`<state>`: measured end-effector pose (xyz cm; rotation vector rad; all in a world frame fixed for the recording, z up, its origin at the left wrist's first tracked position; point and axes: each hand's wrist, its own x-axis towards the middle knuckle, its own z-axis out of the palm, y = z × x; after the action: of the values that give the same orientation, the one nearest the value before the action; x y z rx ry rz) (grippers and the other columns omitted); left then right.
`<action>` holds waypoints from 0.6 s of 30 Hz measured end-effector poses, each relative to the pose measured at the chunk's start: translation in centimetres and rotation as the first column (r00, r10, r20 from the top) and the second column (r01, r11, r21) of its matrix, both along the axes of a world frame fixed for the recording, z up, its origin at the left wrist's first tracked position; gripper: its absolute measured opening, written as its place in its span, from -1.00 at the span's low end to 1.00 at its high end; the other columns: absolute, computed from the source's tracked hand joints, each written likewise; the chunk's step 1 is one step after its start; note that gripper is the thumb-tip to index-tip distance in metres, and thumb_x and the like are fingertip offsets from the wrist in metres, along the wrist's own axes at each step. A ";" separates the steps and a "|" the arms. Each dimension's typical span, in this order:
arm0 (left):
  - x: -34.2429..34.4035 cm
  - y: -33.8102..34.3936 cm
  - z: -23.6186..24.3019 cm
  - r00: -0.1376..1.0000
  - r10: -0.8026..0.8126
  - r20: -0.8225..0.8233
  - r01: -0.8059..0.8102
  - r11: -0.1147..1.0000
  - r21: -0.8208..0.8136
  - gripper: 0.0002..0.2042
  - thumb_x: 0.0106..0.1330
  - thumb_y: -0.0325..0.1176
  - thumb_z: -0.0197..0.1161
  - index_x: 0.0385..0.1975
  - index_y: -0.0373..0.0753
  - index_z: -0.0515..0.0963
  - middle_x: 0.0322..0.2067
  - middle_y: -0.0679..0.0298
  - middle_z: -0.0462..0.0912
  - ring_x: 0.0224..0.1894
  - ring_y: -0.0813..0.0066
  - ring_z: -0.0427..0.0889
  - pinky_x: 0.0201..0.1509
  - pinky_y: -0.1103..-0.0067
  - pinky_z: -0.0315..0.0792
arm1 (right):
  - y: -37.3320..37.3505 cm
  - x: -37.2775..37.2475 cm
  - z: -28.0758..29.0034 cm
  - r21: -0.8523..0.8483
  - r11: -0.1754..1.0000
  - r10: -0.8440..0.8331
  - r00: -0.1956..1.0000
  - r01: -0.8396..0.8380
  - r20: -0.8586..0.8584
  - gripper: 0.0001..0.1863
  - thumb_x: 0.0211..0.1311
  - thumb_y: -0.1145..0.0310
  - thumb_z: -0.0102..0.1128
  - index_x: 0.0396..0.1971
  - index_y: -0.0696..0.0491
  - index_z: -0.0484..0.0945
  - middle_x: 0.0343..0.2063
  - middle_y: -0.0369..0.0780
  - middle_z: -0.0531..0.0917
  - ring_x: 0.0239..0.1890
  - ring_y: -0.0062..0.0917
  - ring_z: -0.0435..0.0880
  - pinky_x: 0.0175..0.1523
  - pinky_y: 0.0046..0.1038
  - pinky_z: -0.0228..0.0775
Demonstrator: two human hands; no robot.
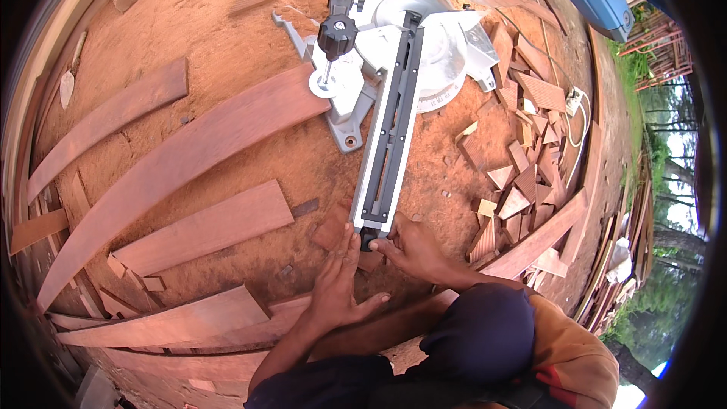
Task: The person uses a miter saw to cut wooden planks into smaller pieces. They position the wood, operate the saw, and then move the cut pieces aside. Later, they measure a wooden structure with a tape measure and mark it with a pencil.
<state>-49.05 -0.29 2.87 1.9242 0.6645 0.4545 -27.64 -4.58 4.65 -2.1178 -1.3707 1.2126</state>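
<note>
A white and grey miter saw (443, 53) rests on the ground ahead of me. Its long arm (388, 129), black-slotted with pale edges, reaches back toward my body. My right hand (415, 251) curls round the near end of that arm, thumb pressed against the dark knob (369, 238) there. Along the left side of the same end, my left hand (338, 286) lies with fingers stretched out and thumb spread. A clamp with a black star knob (337, 36) stands on the saw's left side. Beside it ends a long reddish board (189, 155).
Several more reddish boards (208, 227) lie to the left. A heap of wood offcuts (530, 167) sits on the right, near a white cable (581, 125). At the far left lies a trowel (70, 79). A blue container (602, 4) stands at the far right.
</note>
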 end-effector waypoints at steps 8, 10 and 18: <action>-0.9 0.6 -0.5 0.998 0.057 0.031 -0.056 0.998 -0.034 0.12 0.07 -0.11 0.59 0.53 -0.48 0.00 0.49 -0.33 0.05 0.55 -0.21 0.10 0.55 0.15 0.11 | 0.6 -1.3 -1.4 0.101 0.995 -0.010 1.000 0.008 0.017 -0.52 0.23 0.12 0.47 -0.11 0.19 0.53 -0.56 -0.09 0.66 -0.51 -0.23 0.72 -0.37 -0.26 0.52; -0.8 0.4 -0.7 0.996 0.082 0.046 -0.079 0.996 -0.048 0.13 0.07 -0.09 0.59 0.54 -0.45 -0.01 0.50 -0.34 0.02 0.56 -0.24 0.05 0.57 0.12 0.05 | 0.8 -1.4 -1.2 0.115 0.993 -0.019 1.000 0.018 0.006 -0.52 0.23 0.11 0.47 -0.11 0.19 0.53 -0.56 -0.10 0.66 -0.51 -0.22 0.72 -0.38 -0.26 0.52; -0.9 0.4 -0.8 0.993 0.103 0.055 -0.100 0.993 -0.056 0.10 0.12 -0.11 0.56 0.54 -0.44 -0.03 0.51 -0.32 0.00 0.58 -0.25 -0.01 0.58 0.10 0.00 | 1.7 -1.9 -0.7 0.004 1.000 -0.019 1.000 0.019 -0.025 -0.45 0.23 0.07 0.43 -0.01 0.19 0.48 -0.42 -0.01 0.74 -0.35 -0.06 0.78 -0.23 -0.10 0.59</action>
<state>-49.95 0.08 2.08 1.8263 0.7322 0.5495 -29.52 -2.91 3.97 -2.1005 -1.3390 1.2233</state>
